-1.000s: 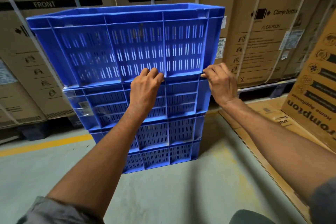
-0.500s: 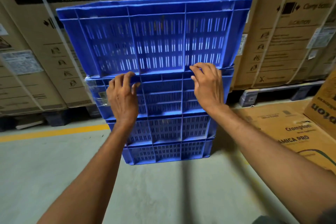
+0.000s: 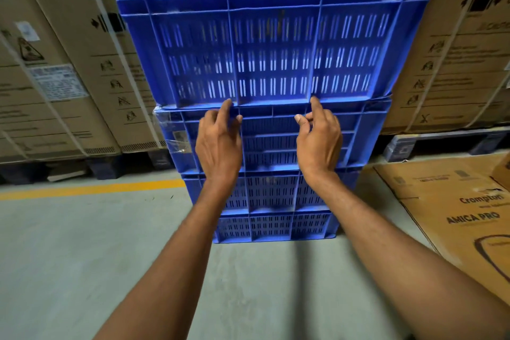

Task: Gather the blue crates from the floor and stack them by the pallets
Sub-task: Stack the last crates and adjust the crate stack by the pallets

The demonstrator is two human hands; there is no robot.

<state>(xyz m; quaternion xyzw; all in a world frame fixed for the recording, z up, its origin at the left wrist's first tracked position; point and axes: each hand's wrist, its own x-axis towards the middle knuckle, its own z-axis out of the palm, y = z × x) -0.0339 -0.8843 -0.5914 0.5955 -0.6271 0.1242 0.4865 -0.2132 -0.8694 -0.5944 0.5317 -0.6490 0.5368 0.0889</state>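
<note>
So the top blue slotted plastic crate fills the upper middle of the frame, sitting on a stack of three more blue crates on the grey concrete floor. It's tipped a bit, its lower left corner overhanging the crate under it. Ribbed walls, rows of narrow vertical slots, thick rim.

The person's left hand and right hand are both in the centre, in front of the second crate. Neither really grabs anything: the left fingers are loosely spread with the tips touching the top crate's bottom edge. The right index finger pokes up to that same edge, with the rest loosely curled.

Behind are strapped brown cardboard washing machine boxes on pallets, their lettering cut off at the top of the frame. A yellow floor line sits mid left, and a flattened cardboard sheet lower right runs out of the frame. Some clear film clings to the second crate's left corner, pretty blurry. The crate insides can't be seen.
</note>
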